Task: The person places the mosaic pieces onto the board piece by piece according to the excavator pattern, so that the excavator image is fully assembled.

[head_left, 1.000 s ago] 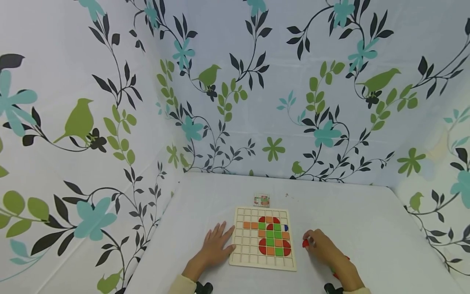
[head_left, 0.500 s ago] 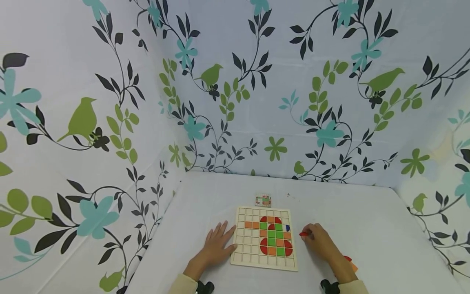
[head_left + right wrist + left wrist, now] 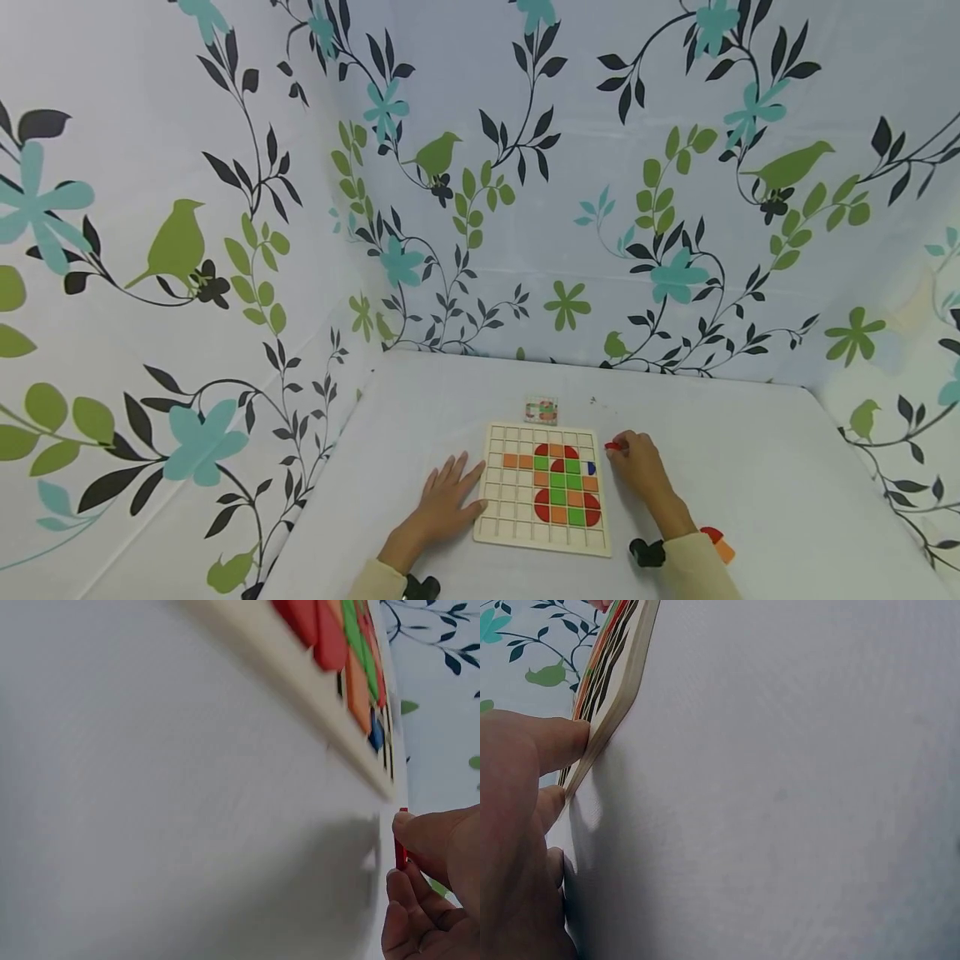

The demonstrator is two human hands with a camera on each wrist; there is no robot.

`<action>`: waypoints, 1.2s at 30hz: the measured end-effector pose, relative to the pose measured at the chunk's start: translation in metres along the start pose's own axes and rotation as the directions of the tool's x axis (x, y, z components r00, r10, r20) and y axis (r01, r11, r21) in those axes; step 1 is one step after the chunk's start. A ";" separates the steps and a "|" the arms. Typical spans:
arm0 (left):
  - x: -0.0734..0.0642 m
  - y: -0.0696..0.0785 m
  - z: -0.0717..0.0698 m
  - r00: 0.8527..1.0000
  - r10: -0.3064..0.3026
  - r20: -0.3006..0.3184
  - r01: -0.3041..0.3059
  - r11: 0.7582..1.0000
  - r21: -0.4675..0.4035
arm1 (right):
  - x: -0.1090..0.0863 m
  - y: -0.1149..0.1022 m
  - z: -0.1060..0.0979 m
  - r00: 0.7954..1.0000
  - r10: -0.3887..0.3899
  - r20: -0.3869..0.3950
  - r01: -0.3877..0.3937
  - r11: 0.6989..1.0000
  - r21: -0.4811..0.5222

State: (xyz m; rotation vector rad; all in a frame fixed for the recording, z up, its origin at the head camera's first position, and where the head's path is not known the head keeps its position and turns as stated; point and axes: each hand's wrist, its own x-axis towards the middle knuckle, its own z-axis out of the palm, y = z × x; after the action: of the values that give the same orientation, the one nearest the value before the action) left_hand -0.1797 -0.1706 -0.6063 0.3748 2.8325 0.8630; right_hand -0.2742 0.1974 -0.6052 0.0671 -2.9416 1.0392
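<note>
A pale wooden grid board (image 3: pixel 510 523) lies flat on the white table, with red, orange, green and blue pieces set in squares on its right half. My left hand (image 3: pixel 445 507) rests spread at the board's left edge; in the left wrist view its thumb (image 3: pixel 564 746) touches the rim. Just off the board's upper right edge, my right hand (image 3: pixel 643 473) pinches a small red piece (image 3: pixel 613 446). In the right wrist view that red piece (image 3: pixel 400 844) stands edge-on between thumb and fingers, so its full outline is hidden.
Behind the board lies a small patterned card (image 3: pixel 542 410). Near the right sleeve are a loose red piece (image 3: pixel 712 533) and an orange piece (image 3: pixel 723 551). A patterned cloth wall (image 3: pixel 480 250) rises behind the table (image 3: pixel 780 467).
My right hand has moved away from me and slightly left with the red piece, reaching the board's upper right side. Loose pieces by the sleeve are uncovered. The left hand stays in place.
</note>
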 end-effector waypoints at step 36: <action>0.000 -0.007 0.004 1.000 0.026 -0.007 -0.026 1.000 0.011 | 0.006 -0.145 0.103 0.858 -0.415 0.302 0.471 0.870 -0.144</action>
State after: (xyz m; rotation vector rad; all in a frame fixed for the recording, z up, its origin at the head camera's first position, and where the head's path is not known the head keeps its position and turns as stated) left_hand -0.1805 -0.1738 -0.6134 0.4113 2.8457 0.8554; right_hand -0.2737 0.0203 -0.5941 0.9037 -3.0044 0.6850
